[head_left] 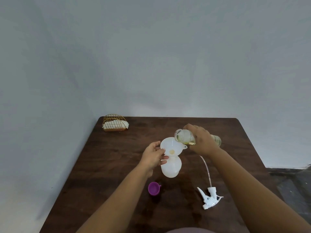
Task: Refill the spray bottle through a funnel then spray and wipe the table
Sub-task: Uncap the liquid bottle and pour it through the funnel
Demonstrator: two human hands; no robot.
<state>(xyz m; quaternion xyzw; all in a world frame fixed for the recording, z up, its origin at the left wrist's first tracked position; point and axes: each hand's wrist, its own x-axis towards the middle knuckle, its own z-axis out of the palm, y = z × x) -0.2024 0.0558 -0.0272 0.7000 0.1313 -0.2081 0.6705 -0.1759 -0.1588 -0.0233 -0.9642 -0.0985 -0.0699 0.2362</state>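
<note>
A white translucent spray bottle (171,167) stands on the dark wooden table (117,157) with a white funnel (170,146) in its neck. My left hand (153,156) holds the funnel's rim and the bottle's neck from the left. My right hand (201,139) grips a clear glass jar (185,137) of yellowish liquid, tipped on its side with its mouth over the funnel's right rim. A little yellowish liquid sits in the funnel's throat. The white spray head (209,198) with its long dip tube lies on the table at the near right.
A small purple cup (154,189) stands near the table's front, left of the spray head. A gold wire holder (115,123) with white napkins sits at the table's far left corner. A grey wall runs behind the table.
</note>
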